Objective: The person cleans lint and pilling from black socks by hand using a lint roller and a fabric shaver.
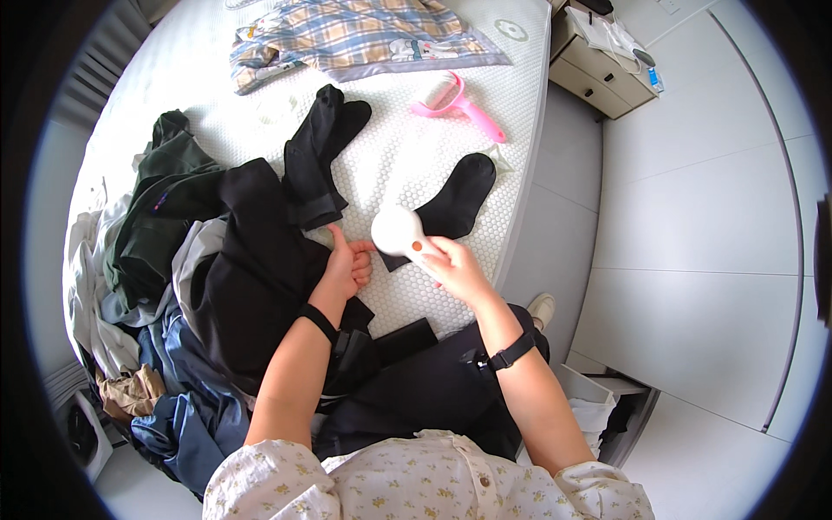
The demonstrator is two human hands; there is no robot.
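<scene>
My right hand (455, 268) grips the handle of a white fabric shaver (396, 231) with an orange button. The round head of the shaver lies over a black sock (463, 195), hiding its middle. The sock is spread flat, with its toe towards the upper right. My left hand (350, 265) is just left of the shaver, thumb and index finger spread and the other fingers curled. Its index fingertip reaches the edge of the sock near the shaver head. Beyond the left thumb lie more black socks (315, 153).
A pink lint roller (465, 104) lies on the white mattress (390, 162) below a plaid cloth (370, 39). Piled clothes (214, 279) cover the left side. A black flat object (408, 341) lies by my leg. At right are a bedside cabinet (601, 78) and an open drawer (601, 396).
</scene>
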